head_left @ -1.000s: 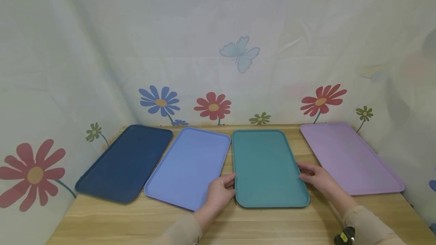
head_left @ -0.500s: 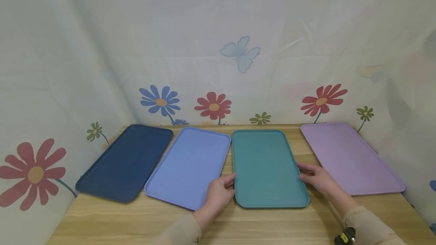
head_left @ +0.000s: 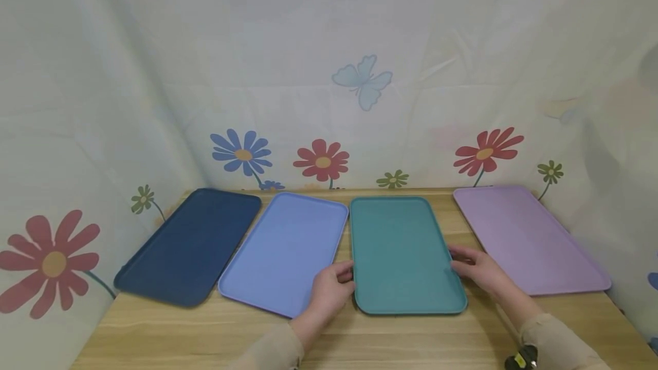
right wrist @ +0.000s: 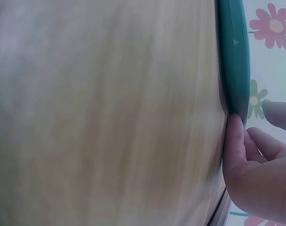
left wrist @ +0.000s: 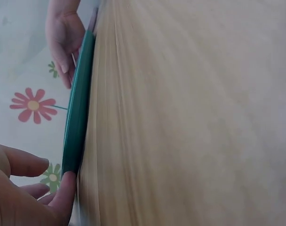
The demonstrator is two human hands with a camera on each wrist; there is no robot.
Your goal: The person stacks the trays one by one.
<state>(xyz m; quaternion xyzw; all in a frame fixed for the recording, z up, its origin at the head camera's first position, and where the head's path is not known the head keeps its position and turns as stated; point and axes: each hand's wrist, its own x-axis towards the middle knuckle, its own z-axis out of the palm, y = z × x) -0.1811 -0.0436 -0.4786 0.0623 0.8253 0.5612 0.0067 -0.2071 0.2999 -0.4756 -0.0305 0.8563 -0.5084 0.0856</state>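
Observation:
A teal rectangular tray [head_left: 401,256] with a low raised rim lies flat on the wooden table, its long sides running away from me. My left hand [head_left: 331,290] is at its left edge, with fingertips right at the rim, and it overlaps the periwinkle-blue tray [head_left: 288,250] in the head view. At the opposite long edge, my right hand [head_left: 478,268] has its fingertips against the rim. The left wrist view shows one finger [left wrist: 64,195] at the tray's end and the others spread apart. Likewise in the right wrist view, one fingertip [right wrist: 235,125] meets the teal side.
To the far left lies a navy tray [head_left: 192,244], and a lilac tray [head_left: 529,238] lies at the far right, angled outward. A small dark object [head_left: 521,358] shows by the right sleeve. A flowered cloth [head_left: 277,96] hangs behind the wooden table [head_left: 390,344].

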